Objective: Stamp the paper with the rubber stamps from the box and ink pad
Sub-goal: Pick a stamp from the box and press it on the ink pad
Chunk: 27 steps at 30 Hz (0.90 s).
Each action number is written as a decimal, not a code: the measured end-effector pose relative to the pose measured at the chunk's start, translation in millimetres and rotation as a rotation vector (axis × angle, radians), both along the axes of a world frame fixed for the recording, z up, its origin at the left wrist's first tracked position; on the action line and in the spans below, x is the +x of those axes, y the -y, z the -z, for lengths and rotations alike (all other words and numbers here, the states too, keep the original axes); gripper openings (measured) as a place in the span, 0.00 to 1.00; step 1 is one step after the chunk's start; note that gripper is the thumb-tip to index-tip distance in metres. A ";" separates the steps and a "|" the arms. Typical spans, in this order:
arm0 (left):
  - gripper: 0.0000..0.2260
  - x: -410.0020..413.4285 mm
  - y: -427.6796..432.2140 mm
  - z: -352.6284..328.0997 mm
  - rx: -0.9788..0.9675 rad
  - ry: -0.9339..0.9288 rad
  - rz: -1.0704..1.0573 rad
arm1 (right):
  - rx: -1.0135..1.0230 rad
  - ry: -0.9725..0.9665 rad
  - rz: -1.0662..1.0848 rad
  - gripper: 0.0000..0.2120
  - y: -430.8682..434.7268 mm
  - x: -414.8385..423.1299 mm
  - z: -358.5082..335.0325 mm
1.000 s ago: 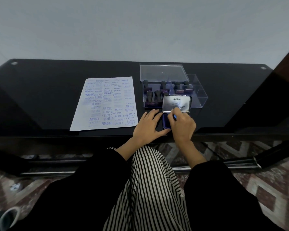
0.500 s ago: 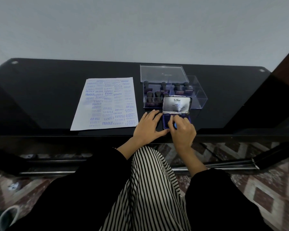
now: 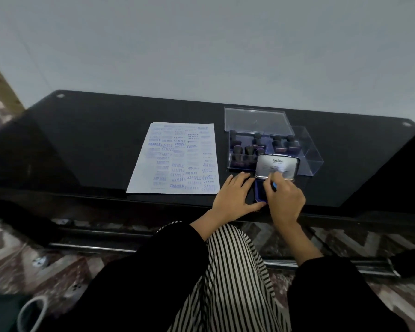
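Pressing a stamp point(image 3: 274, 186) onto the pad point(image 3: 259, 194), we pinch it in the curled right hand point(image 3: 285, 200); only a blue bit of it shows. The left hand point(image 3: 235, 195) lies flat on the table point(image 3: 94, 144), fingers straight, bracing the pad's left edge. The stamp looks light and stiff, best held by its knob, clear of the inked rubber. The pad may slide on the glossy top. The paper point(image 3: 177, 159) lies left, the box point(image 3: 309, 161) on the pad's far side.

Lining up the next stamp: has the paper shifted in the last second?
No. The paper keeps the same gap and angle beside the clear stamp box; only the camera view has drifted.
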<state>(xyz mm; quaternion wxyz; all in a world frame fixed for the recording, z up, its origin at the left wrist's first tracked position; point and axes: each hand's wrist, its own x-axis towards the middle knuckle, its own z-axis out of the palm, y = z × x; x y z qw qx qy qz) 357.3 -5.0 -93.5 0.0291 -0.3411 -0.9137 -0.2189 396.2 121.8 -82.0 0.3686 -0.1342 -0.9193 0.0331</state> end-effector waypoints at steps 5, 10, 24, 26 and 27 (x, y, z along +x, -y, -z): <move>0.30 -3.6 18.4 -24.2 0.272 0.243 0.055 | -0.058 0.001 -0.001 0.12 3.4 4.9 -9.4; 0.10 -18.4 81.6 -63.3 0.677 0.096 -0.026 | -0.281 -0.081 -0.119 0.17 41.7 -0.4 -29.2; 0.15 -102.1 253.6 -24.8 0.507 0.095 -0.555 | -0.249 0.317 -0.551 0.17 205.9 -130.2 -50.0; 0.16 -106.1 256.1 -14.6 0.400 0.114 -0.559 | -0.228 0.359 -0.584 0.17 219.2 -146.7 -48.2; 0.17 -107.5 256.3 -11.0 0.345 0.125 -0.561 | -0.224 0.379 -0.601 0.17 224.2 -154.0 -47.3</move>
